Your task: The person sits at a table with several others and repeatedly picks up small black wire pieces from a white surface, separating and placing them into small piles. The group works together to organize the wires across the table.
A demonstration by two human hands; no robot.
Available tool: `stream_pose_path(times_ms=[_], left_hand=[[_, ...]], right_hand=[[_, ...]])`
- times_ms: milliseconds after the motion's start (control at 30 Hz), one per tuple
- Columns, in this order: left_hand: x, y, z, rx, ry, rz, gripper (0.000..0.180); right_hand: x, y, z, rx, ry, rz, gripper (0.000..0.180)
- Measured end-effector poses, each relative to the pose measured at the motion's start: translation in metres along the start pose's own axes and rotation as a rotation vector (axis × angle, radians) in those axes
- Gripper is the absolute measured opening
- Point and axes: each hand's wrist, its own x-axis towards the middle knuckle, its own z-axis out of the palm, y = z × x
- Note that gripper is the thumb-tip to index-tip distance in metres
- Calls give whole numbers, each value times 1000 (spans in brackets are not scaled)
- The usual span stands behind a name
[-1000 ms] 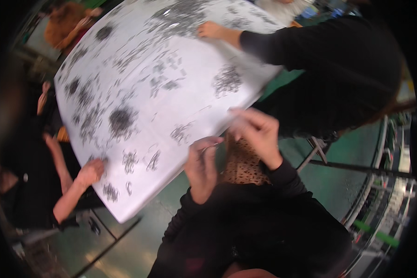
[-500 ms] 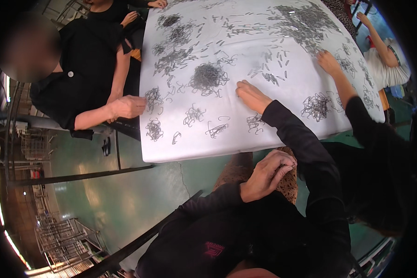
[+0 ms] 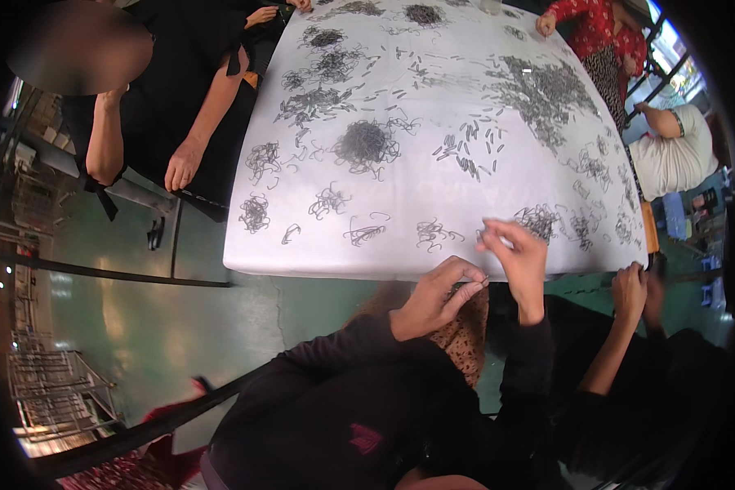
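Note:
My left hand (image 3: 434,300) is just off the near edge of the white table (image 3: 318,265), thumb and fingers pressed together on a tiny dark piece too small to name. My right hand (image 3: 518,260) is raised to its right, over the edge, with finger and thumb curled toward each other. What lies between them, if anything, I cannot make out. Closest to the hands on the table are a small cluster of thin dark curved pieces (image 3: 437,234) and a denser heap of curved pieces (image 3: 537,222). Short straight dark pieces (image 3: 469,147) lie scattered beyond.
A big tangled pile of curved pieces (image 3: 363,145) sits mid-table, and a broad spread of straight pieces (image 3: 547,90) at the far right. A person in black (image 3: 188,90) is at the left, another person's hand (image 3: 629,290) at the right, others farther back.
My right hand has come back from the straight pieces toward my left hand, which stays pinched. The person at the left has withdrawn a hand from the curved pieces; the right-hand neighbour's hand has left the tabletop.

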Motion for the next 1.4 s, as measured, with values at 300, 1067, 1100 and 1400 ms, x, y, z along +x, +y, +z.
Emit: stream_pose_path(times_ms=[300, 1067, 1100, 1400], left_hand=[[17, 9, 2, 12, -5, 74, 13], [87, -178, -226, 1228, -38, -60, 11], [90, -177, -226, 1276, -64, -98, 11], [97, -63, -146, 688, 53, -162, 21]], right_hand=[[-50, -39, -6, 82, 201, -106, 23], [-71, -30, -6, 81, 331, -56, 20], [-71, -29, -7, 105, 319, -44, 20], [-76, -31, -11, 240, 319, -25, 20]])
